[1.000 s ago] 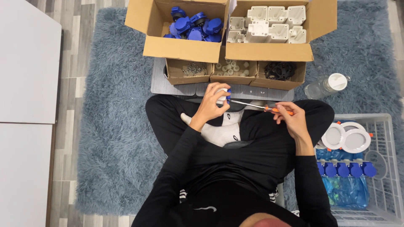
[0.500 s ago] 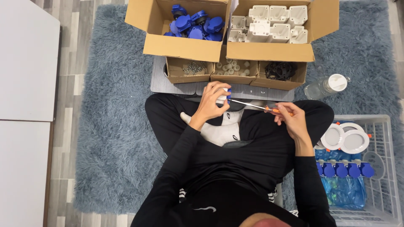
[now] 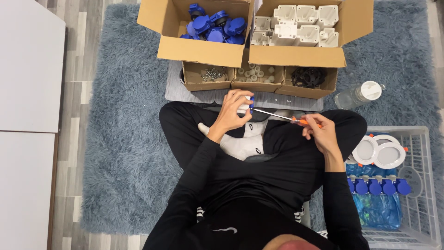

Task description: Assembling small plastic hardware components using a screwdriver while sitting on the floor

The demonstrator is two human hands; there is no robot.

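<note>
Cardboard boxes (image 3: 203, 51) hold blue parts (image 3: 215, 28); left hand (image 3: 233, 111) grips part, right hand (image 3: 319, 132) screwdriver (image 3: 282, 116).

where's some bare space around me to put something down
The blue rug lies bare to your left, between your knee and the wood floor, and at far right above the white basket, past the water bottle. Ahead is crowded: cardboard boxes cover the grey board, leaving a thin strip. Left hand and right hand hold a part and screwdriver.
</note>
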